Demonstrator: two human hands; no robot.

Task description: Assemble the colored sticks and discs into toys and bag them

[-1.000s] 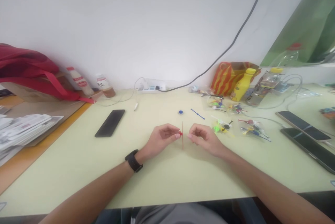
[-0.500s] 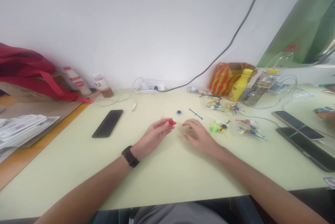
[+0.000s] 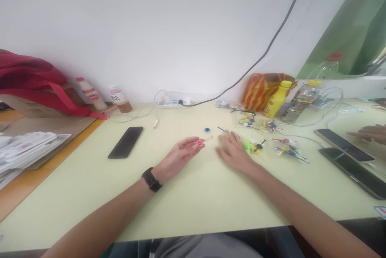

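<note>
My left hand (image 3: 183, 154), with a black watch on its wrist, pinches a small round red plastic piece (image 3: 200, 143) with holes in it, like a little wheel. A faint pinkish streak (image 3: 208, 139) shows just right of it, too blurred to name. My right hand (image 3: 234, 151) lies low over the table with its fingers apart. Its fingertips cover part of a thin blue plastic rod (image 3: 221, 129); whether they touch it I cannot tell. Between and beyond the hands sits a small round blue piece (image 3: 207, 130).
Clear bags of coloured plastic parts (image 3: 255, 145) lie right of my right hand. A black phone (image 3: 126, 142) rests at left, two more phones (image 3: 345, 144) at right near another person's hand (image 3: 370, 134). Bottles (image 3: 277, 99) and a power strip (image 3: 173, 102) stand along the wall.
My right hand has moved right and forward onto the blue rod, hiding part of it. The red piece in my left hand now shows its holed face. Another person's hand has appeared at right.
</note>
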